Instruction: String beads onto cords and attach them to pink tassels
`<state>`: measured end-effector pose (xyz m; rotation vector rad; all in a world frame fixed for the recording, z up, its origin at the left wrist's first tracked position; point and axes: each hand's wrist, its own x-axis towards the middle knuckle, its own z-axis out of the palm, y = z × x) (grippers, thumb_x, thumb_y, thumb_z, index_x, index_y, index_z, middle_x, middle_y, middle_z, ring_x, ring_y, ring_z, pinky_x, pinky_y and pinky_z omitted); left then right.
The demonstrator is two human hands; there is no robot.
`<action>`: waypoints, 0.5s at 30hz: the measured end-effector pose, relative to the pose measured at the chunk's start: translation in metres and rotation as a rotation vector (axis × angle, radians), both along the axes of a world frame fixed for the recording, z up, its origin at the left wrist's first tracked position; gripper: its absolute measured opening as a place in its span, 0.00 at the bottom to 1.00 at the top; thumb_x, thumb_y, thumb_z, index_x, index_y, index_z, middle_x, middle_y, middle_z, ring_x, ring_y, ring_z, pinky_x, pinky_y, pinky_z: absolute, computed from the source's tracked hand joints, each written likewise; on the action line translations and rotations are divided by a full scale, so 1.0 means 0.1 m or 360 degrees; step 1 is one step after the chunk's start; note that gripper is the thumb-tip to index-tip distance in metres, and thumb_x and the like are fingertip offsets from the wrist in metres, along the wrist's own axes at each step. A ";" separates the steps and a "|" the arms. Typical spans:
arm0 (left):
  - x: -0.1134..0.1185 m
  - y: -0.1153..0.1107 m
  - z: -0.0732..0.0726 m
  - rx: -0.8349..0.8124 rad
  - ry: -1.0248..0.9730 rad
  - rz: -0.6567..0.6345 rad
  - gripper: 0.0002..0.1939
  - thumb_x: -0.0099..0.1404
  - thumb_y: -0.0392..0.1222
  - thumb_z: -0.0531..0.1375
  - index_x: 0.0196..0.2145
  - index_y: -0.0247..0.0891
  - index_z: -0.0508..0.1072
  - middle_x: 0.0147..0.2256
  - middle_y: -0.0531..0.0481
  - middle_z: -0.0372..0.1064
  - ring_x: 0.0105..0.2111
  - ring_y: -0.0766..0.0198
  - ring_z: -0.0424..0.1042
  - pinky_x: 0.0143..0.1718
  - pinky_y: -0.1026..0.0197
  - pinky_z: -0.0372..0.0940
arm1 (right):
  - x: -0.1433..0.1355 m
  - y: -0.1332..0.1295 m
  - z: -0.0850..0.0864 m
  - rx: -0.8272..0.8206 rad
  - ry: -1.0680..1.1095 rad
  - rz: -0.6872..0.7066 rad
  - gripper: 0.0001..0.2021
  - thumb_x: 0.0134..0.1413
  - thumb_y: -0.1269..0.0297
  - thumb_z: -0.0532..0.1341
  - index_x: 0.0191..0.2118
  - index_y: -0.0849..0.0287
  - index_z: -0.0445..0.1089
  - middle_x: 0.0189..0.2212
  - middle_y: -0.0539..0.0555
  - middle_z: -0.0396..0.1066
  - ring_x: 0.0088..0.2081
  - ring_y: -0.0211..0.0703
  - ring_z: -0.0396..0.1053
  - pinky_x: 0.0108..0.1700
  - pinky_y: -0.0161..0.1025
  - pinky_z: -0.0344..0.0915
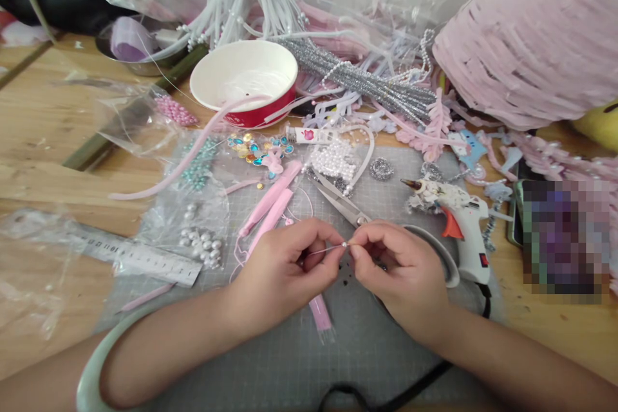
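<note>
White bead (344, 244) & thread (322, 250) btwn hands (287, 257); ruler (159, 262) nos. incl. 10.

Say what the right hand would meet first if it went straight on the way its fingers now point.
The right hand would probably meet the small bead just off its fingertips, then the left hand; their exact depths are hard to judge from this view.

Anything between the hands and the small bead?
Nothing visible: the left hand and right hand have their fingertips right at the small bead on the thread. The scissors lie beyond, partly hidden by the right hand, not in the way.
</note>
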<state>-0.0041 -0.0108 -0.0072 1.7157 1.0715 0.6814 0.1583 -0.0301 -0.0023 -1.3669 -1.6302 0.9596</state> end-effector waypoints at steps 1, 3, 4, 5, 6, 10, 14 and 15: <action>0.00 0.00 0.00 0.0003 -0.0004 0.0002 0.04 0.61 0.37 0.54 0.31 0.36 0.68 0.17 0.60 0.51 0.18 0.74 0.52 0.18 0.72 0.50 | 0.00 0.00 0.00 -0.0007 0.0005 0.0002 0.05 0.46 0.76 0.58 0.25 0.60 0.66 0.20 0.46 0.65 0.23 0.30 0.62 0.26 0.27 0.61; 0.00 0.00 0.00 0.0007 -0.0008 0.0005 0.05 0.61 0.37 0.54 0.31 0.36 0.69 0.18 0.60 0.54 0.18 0.74 0.54 0.18 0.72 0.52 | 0.00 0.00 0.01 -0.0026 0.0025 0.0002 0.05 0.47 0.75 0.58 0.25 0.60 0.66 0.20 0.46 0.65 0.23 0.31 0.62 0.26 0.27 0.61; 0.00 0.00 0.01 0.0010 -0.0006 0.0004 0.05 0.61 0.37 0.54 0.31 0.36 0.69 0.18 0.59 0.56 0.19 0.73 0.56 0.19 0.72 0.53 | 0.00 0.00 0.01 -0.0038 0.0038 0.0000 0.05 0.47 0.75 0.58 0.25 0.59 0.66 0.20 0.46 0.65 0.23 0.31 0.62 0.25 0.27 0.61; 0.00 0.00 0.01 0.0017 -0.0004 0.0002 0.05 0.61 0.37 0.54 0.31 0.36 0.69 0.19 0.58 0.58 0.19 0.73 0.57 0.19 0.72 0.54 | 0.00 0.00 0.01 -0.0049 0.0053 -0.0002 0.05 0.47 0.75 0.58 0.25 0.59 0.66 0.20 0.46 0.65 0.23 0.31 0.63 0.25 0.27 0.61; -0.01 -0.01 0.01 0.0025 -0.0002 0.0000 0.06 0.62 0.37 0.53 0.31 0.36 0.69 0.19 0.58 0.59 0.19 0.73 0.58 0.20 0.71 0.54 | 0.00 0.00 0.00 -0.0061 0.0066 -0.0002 0.05 0.47 0.75 0.57 0.25 0.60 0.66 0.20 0.47 0.65 0.23 0.31 0.63 0.25 0.27 0.62; -0.01 0.00 0.04 0.0057 -0.0012 -0.0019 0.07 0.62 0.37 0.53 0.31 0.36 0.70 0.20 0.56 0.64 0.20 0.72 0.61 0.21 0.71 0.56 | -0.01 0.00 -0.02 -0.0031 0.0152 0.0002 0.04 0.45 0.75 0.59 0.29 0.60 0.68 0.23 0.48 0.68 0.24 0.32 0.66 0.26 0.28 0.65; -0.01 0.01 0.05 0.0066 -0.0024 -0.0021 0.06 0.62 0.36 0.53 0.30 0.36 0.70 0.21 0.56 0.64 0.21 0.73 0.61 0.21 0.72 0.56 | 0.01 0.01 -0.02 -0.0015 0.0190 0.0035 0.04 0.46 0.74 0.60 0.31 0.60 0.69 0.25 0.50 0.70 0.25 0.32 0.68 0.28 0.28 0.66; -0.01 0.02 0.05 0.0066 -0.0025 -0.0020 0.06 0.61 0.36 0.53 0.30 0.36 0.70 0.20 0.56 0.63 0.20 0.73 0.60 0.21 0.72 0.56 | 0.01 0.01 -0.01 -0.0019 0.0181 0.0038 0.04 0.47 0.74 0.60 0.30 0.60 0.70 0.25 0.49 0.70 0.25 0.32 0.68 0.27 0.28 0.66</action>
